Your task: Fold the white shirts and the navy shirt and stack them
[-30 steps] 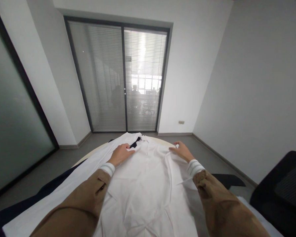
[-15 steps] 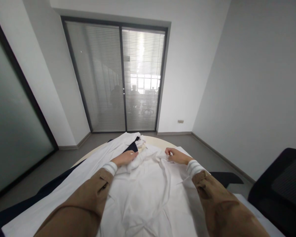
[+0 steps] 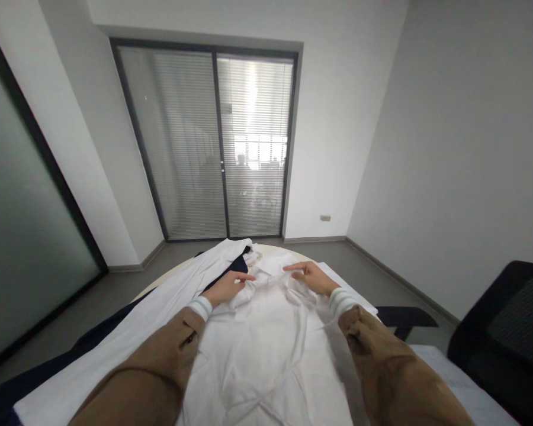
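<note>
A white shirt (image 3: 266,343) lies spread and wrinkled on a round table (image 3: 160,275), its far end bunched up between my hands. My left hand (image 3: 226,286) rests at the left of that bunched cloth, index finger stretched over it and the other fingers bent. On the right side, my right hand (image 3: 314,278) has its index finger pointing inward above the cloth and its thumb apart from it. Both hands touch or nearly touch the fabric, with no clear grip showing. To the left, another white cloth (image 3: 160,307) lies over a dark navy cloth (image 3: 102,331).
A black chair (image 3: 506,337) with an armrest (image 3: 406,316) stands close on the right. Light bluish-white cloth (image 3: 453,378) lies beside it. Beyond the table are a glass door with blinds (image 3: 253,148) and a wall socket (image 3: 325,218).
My right hand has moved inward to the left, and its index finger has straightened. My left hand has shifted slightly right, its index finger reaching further over the cloth.
</note>
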A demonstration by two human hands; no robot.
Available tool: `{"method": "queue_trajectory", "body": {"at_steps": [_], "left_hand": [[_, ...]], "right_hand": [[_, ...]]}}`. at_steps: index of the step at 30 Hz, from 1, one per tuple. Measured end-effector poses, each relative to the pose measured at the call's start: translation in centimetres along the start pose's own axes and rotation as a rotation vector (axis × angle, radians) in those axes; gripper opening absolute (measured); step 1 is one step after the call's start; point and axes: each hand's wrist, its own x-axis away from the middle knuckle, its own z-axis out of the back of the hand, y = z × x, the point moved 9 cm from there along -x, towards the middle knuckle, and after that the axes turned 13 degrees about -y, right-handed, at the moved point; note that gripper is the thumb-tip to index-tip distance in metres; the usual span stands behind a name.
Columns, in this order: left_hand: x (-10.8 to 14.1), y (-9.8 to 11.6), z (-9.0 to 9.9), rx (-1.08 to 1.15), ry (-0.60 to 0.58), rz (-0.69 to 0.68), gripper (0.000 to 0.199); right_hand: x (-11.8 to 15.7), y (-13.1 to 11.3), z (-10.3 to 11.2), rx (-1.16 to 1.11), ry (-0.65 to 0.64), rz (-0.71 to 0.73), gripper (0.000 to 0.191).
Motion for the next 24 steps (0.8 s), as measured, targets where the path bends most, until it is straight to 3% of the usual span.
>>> {"method": "queue_trajectory", "body": {"at_steps": [5, 7, 11, 14, 20, 24], "left_hand": [[0.7, 1.6, 4.9, -0.113, 0.39, -0.016, 0.047], [1.3, 1.3, 5.9, -0.201, 0.492, 0.061, 0.056], [1.5, -1.7, 5.7, -0.235, 0.404, 0.284, 0.059], [1.7, -2.4, 6.3, -0.226, 0.394, 0.225, 0.044], [3.3, -3.0, 10.4, -0.238, 0.66, 0.184, 0.03], [2.8, -3.3, 10.3, -0.21, 0.597, 0.123, 0.016]], "right_hand": [[-0.9, -0.4, 2.9, 0.195, 0.241, -0.03, 0.045], [-1.5, -0.6, 2.9, 0.258, 0.263, -0.037, 0.049], [-2.9, -0.7, 1.5, 0.278, 0.171, 0.025, 0.055], [-3.4, 0.4, 1.5, 0.29, 0.198, -0.002, 0.052], [-4.3, 2.7, 1.9, 0.324, 0.276, -0.08, 0.058], [-4.5, 2.9, 1.6, 0.285, 0.237, -0.067, 0.054]]}}
